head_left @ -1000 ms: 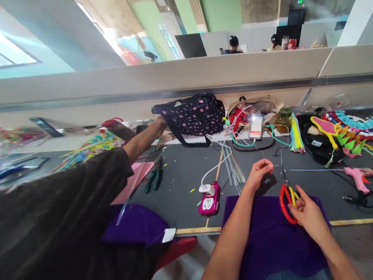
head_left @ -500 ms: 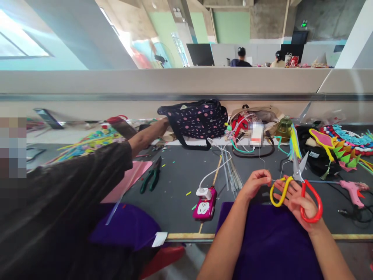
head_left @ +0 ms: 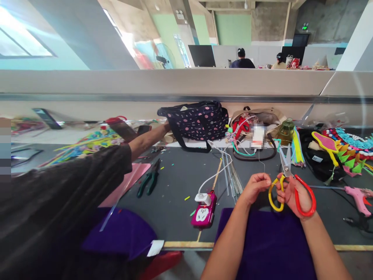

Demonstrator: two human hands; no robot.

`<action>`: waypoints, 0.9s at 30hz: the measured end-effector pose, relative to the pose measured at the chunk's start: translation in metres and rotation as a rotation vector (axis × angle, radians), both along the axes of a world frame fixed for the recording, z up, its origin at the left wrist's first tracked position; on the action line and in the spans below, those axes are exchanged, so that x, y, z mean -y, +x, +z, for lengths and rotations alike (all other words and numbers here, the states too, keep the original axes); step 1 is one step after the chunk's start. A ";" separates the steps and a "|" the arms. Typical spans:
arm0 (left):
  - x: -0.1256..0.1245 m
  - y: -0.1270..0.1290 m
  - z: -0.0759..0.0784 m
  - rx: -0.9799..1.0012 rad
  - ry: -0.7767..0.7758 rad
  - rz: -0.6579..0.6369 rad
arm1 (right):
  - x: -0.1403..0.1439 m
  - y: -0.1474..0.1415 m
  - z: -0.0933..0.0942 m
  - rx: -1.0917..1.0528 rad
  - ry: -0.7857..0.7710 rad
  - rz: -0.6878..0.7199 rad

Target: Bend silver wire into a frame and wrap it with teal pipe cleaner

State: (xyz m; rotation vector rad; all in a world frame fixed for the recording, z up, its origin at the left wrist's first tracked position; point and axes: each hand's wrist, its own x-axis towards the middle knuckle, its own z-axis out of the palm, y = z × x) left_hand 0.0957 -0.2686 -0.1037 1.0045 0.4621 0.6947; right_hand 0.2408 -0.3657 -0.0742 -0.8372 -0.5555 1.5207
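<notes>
My left hand [head_left: 258, 187] is closed in a pinch, its thumb and fingertip on a thin strand, wire or thread, that spans the small gap to my right hand. My right hand [head_left: 295, 198] holds a pair of scissors [head_left: 288, 170] with one yellow and one red handle. The scissors' blades point up and stand a little apart. Fingers of my right hand curl near the yellow loop, close to the strand's other end. Both hands are above a dark purple cloth [head_left: 272, 241] at the table edge.
A co-worker's arm [head_left: 148, 138] reaches from the left to a dark patterned bag [head_left: 201, 120]. Pliers [head_left: 149, 181], a magenta power socket [head_left: 205, 212] and thin metal rods [head_left: 231, 175] lie on the grey table. A pink glue gun [head_left: 357, 198] is at right, near a green bottle [head_left: 287, 130].
My right hand has drawn nearer to my left and its fingers have curled in. The scissors have tilted left, with their blades closer together. My left hand still pinches.
</notes>
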 end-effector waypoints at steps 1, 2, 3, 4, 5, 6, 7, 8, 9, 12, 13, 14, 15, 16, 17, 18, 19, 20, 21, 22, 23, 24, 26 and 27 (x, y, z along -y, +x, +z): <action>0.000 0.000 0.000 0.000 0.004 0.010 | 0.002 0.001 -0.001 -0.003 -0.004 0.010; -0.001 0.000 -0.001 0.002 0.007 0.020 | 0.005 0.002 -0.002 -0.010 -0.006 0.021; -0.001 0.000 -0.001 0.007 0.007 0.026 | 0.008 0.002 -0.003 -0.017 -0.007 0.032; -0.002 0.001 -0.001 0.015 0.005 0.027 | 0.011 0.003 -0.004 -0.024 -0.009 0.044; -0.002 0.001 -0.002 0.024 0.004 0.022 | 0.013 0.003 -0.005 -0.029 -0.010 0.055; -0.002 0.001 -0.002 0.031 0.005 0.015 | 0.014 0.004 -0.005 -0.032 -0.010 0.062; -0.001 0.002 -0.002 0.033 0.007 0.006 | 0.013 0.004 -0.005 -0.032 -0.009 0.065; -0.001 0.002 -0.002 0.031 0.011 -0.002 | 0.011 0.004 -0.004 -0.030 -0.006 0.063; -0.001 0.002 -0.002 0.024 0.014 -0.008 | 0.008 0.005 -0.003 -0.027 -0.004 0.059; 0.000 0.001 -0.002 0.005 0.011 -0.009 | -0.006 0.006 0.002 -0.031 0.004 0.059; 0.000 0.001 -0.002 0.005 0.008 -0.003 | -0.012 0.007 0.003 -0.039 0.007 0.063; 0.000 0.000 -0.003 0.008 0.006 0.004 | -0.017 0.007 0.004 -0.049 0.010 0.069; 0.000 0.000 -0.003 0.011 0.004 0.011 | -0.021 0.008 0.005 -0.061 0.013 0.074; -0.001 0.000 -0.003 0.014 0.003 0.016 | -0.024 0.008 0.005 -0.071 0.014 0.079; -0.001 -0.001 -0.004 0.015 0.002 0.020 | -0.027 0.008 0.005 -0.081 0.014 0.079; -0.002 -0.001 -0.004 0.014 0.001 0.020 | -0.030 0.009 0.005 -0.091 0.012 0.077; -0.002 -0.002 -0.004 0.011 0.000 0.020 | -0.032 0.009 0.004 -0.098 0.010 0.072; -0.003 -0.002 -0.005 0.006 -0.001 0.017 | -0.033 0.009 0.004 -0.103 0.008 0.066; -0.003 -0.003 -0.005 0.002 -0.002 0.014 | -0.035 0.009 0.004 -0.106 0.004 0.061; -0.003 -0.003 -0.005 -0.002 -0.003 0.010 | -0.036 0.009 0.004 -0.107 0.001 0.057; -0.004 -0.004 -0.006 -0.004 -0.006 0.006 | -0.037 0.009 0.004 -0.109 -0.002 0.055; -0.004 -0.004 -0.006 -0.004 -0.008 0.004 | -0.039 0.009 0.005 -0.111 -0.002 0.054; -0.005 -0.005 -0.007 -0.004 -0.013 0.003 | -0.041 0.010 0.005 -0.108 0.004 0.053; -0.005 -0.005 -0.007 -0.004 -0.015 0.005 | -0.042 0.010 0.006 -0.104 0.010 0.053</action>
